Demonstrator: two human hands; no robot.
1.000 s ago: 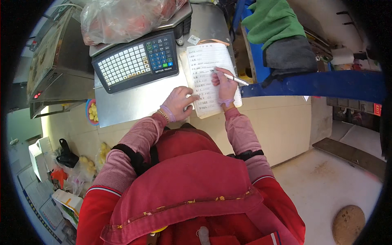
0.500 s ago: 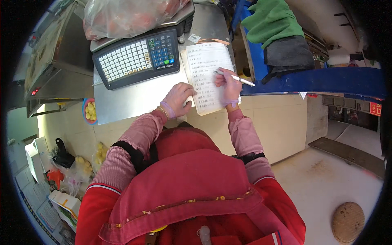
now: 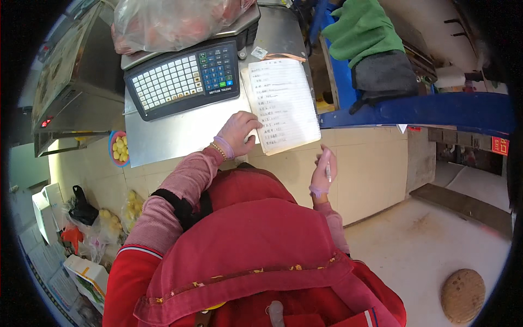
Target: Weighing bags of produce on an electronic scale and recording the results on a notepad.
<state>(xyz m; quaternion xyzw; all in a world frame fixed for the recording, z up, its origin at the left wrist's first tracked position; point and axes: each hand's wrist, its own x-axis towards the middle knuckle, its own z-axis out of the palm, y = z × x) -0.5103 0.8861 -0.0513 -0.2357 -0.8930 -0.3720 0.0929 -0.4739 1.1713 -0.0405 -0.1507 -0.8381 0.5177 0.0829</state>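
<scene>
An open ruled notebook [image 3: 297,98] with handwritten lines lies on the metal table. My left hand [image 3: 237,133], in a thin clear glove, rests at its lower left edge. Its fingers are slightly bent and touch the page margin, the thumb stands apart, and nothing is held. Off the notebook's lower right corner, beyond the table edge, my right hand [image 3: 322,173] is closed around a white pen [image 3: 328,173]. Only a short piece of the pen shows; the rest is hidden by the hand.
Left of the notebook stands a weighing scale with a keypad [image 3: 182,82], bearing a filled plastic bag [image 3: 177,24]. A blue rail [image 3: 419,111] runs to the right, near green and dark cloths [image 3: 365,32]. A basin of yellow items [image 3: 119,148] stands lower left.
My right hand has lifted off the page and drawn back toward me, down past the notebook's lower right corner, with the pen still in it. My left hand has stayed in place.
</scene>
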